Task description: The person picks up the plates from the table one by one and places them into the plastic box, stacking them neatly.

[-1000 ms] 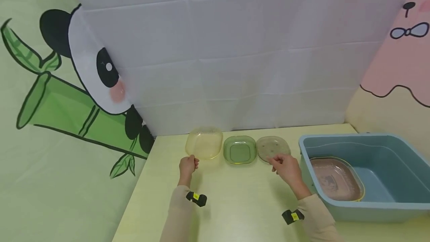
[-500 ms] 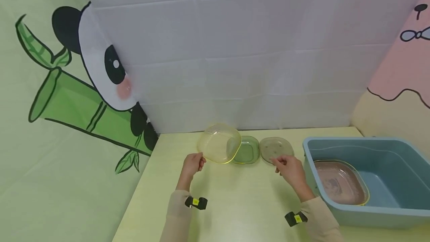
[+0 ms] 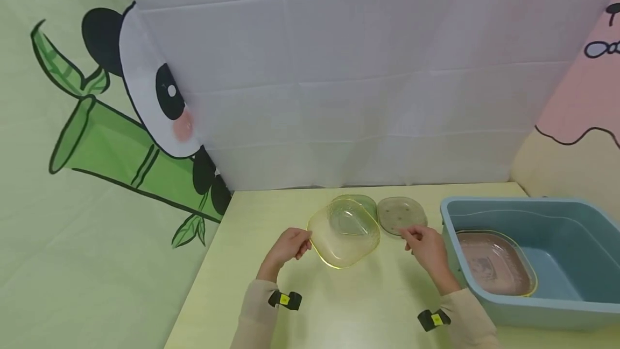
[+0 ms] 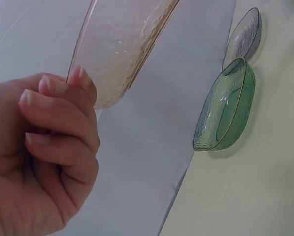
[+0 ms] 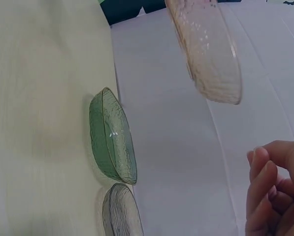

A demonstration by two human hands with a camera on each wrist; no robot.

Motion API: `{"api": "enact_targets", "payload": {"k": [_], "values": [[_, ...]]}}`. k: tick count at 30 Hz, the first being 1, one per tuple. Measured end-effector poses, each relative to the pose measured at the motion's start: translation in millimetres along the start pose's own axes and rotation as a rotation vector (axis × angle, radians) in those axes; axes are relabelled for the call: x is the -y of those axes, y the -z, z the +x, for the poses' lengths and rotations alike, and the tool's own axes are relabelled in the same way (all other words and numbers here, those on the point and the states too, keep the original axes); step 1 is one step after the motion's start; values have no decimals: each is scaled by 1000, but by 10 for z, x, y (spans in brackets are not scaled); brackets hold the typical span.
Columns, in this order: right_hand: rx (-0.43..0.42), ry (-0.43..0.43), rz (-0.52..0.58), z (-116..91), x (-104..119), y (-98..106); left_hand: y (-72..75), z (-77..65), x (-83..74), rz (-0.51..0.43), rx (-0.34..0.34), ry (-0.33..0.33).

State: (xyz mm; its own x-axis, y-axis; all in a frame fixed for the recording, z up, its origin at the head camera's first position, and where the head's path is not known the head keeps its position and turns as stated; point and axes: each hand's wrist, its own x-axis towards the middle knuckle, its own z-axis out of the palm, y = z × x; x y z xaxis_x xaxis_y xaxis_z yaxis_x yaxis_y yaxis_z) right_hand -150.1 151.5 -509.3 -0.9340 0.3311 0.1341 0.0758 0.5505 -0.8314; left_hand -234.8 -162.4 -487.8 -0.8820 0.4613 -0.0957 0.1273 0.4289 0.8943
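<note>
My left hand (image 3: 289, 245) pinches the left rim of a clear yellow dish (image 3: 345, 249), holding it raised and tilted over the table. In the head view the dish overlaps a smaller green dish (image 3: 362, 201), which stands on the table near the wall. Beside that one, to the right, sits a grey see-through dish (image 3: 403, 214). Just in front of the grey dish hovers my right hand (image 3: 427, 249), its fingers loosely curled. The right wrist view shows nothing between those fingertips (image 5: 259, 156), with the yellow dish (image 5: 211, 54) apart from them.
A large blue plastic tub (image 3: 547, 311) stands on the right of the table. Inside it, against the left wall, leans a pinkish dish (image 3: 494, 268) with a yellow-rimmed one behind it. A white cloth wall (image 3: 339, 96) closes off the table's back edge.
My left hand has lifted the yellow dish off the table's back left and brought it right and nearer, tilting it. The right hand stays about where it was.
</note>
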Motion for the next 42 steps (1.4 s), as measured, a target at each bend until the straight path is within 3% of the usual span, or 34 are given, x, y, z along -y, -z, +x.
{"api": "enact_targets", "payload": {"k": [8,16,23,31,42], "values": [[-22,6,101,4,-102,25,-63,-12,-99,13,156,-102],[23,13,105,-29,-104,52,-147,-34,-207,79,242,-146],[107,80,150,-72,-115,33,-222,-30,-223,127,260,-150],[230,73,143,-136,-75,66,-271,-9,-216,123,267,-137],[266,155,120,-136,-50,6,-308,-51,-284,128,229,-121]]}}
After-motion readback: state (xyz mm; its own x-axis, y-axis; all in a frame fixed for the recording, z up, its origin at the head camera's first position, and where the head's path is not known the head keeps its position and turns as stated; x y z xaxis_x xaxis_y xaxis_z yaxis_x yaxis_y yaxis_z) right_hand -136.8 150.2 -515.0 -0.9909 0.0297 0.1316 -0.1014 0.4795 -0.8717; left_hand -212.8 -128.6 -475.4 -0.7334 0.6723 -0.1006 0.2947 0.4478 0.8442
